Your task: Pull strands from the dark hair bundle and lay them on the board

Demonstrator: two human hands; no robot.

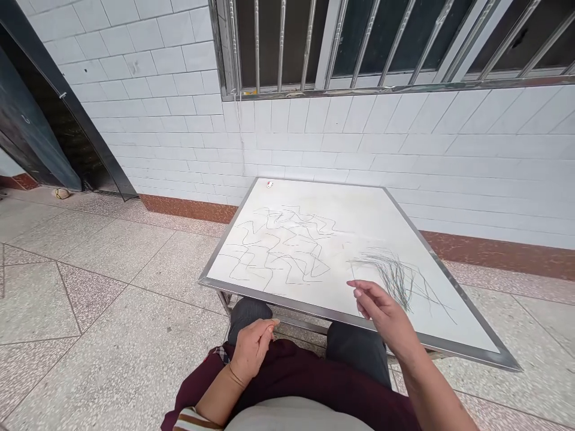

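Note:
My right hand is above the front part of the white table, with thumb and fingers drawn together. A faint thin line rises near its fingertips; whether they grip it I cannot tell. Just beyond it lies a loose bundle of thin dark-green wires, some strays fanning out to the right. My left hand is over my lap before the table's front edge, thumb and index finger pressed together; anything in them is too small to make out. Many thin bent wires, zigzag in shape, are spread across the table's left half.
A grey metal rim borders the table. At its far left corner sits a small red-and-white object. Behind stands a white tiled wall with a barred window. A dark doorway opens at the left above the speckled floor.

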